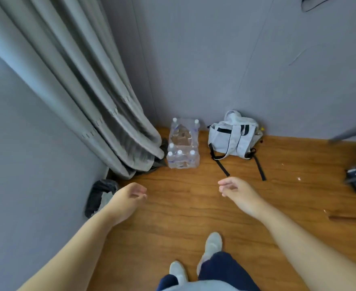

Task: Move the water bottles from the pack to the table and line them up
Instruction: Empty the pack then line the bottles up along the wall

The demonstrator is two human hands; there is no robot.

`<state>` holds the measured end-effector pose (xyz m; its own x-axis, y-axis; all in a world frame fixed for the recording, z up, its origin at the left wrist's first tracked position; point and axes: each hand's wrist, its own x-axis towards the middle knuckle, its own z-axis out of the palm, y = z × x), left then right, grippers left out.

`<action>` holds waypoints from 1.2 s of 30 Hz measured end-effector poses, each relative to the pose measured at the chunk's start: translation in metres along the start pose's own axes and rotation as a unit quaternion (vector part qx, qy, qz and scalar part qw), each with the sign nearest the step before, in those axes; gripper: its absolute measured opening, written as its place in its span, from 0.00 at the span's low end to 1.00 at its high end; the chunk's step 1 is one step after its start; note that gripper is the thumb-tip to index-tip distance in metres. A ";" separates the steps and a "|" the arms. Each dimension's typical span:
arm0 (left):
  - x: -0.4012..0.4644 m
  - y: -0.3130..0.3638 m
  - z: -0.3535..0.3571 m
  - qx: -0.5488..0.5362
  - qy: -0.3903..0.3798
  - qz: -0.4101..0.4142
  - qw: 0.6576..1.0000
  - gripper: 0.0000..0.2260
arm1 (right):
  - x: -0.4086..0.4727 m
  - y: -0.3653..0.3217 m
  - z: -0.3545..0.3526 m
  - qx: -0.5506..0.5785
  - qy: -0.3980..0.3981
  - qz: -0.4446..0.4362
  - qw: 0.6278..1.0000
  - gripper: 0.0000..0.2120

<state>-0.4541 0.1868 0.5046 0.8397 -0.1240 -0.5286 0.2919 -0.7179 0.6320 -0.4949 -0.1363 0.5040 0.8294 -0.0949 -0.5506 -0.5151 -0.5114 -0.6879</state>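
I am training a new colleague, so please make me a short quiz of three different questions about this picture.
1. True or false: the left hand already holds a bottle.
2. Multiple choice: where does the pack of water bottles stand? A) on a table B) on the wooden floor, between the curtain and the grey backpack C) inside the backpack
3. Fill the gap: the fingers of the right hand are loosely curled and hold ____.

Key: 1 false; 2 B; 3 nothing.
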 end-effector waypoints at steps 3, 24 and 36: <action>0.049 0.017 -0.008 -0.010 0.005 -0.008 1.000 0.08 | 0.049 -0.016 -0.014 0.006 -0.001 -0.010 1.000 0.07; 0.423 0.039 0.032 -0.109 0.014 -0.076 0.991 0.08 | 0.462 -0.040 0.002 -0.032 -0.081 -0.028 0.996 0.05; 0.668 -0.110 0.151 -0.066 0.079 -0.070 0.992 0.07 | 0.718 0.077 0.154 -0.143 -0.096 -0.077 0.982 0.11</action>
<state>0.0054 0.0795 -0.0034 0.8456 0.0871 -0.5266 0.4587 -0.6231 0.6335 0.0276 -0.1121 -0.0175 0.8218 0.1514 -0.5493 -0.2825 -0.7289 -0.6236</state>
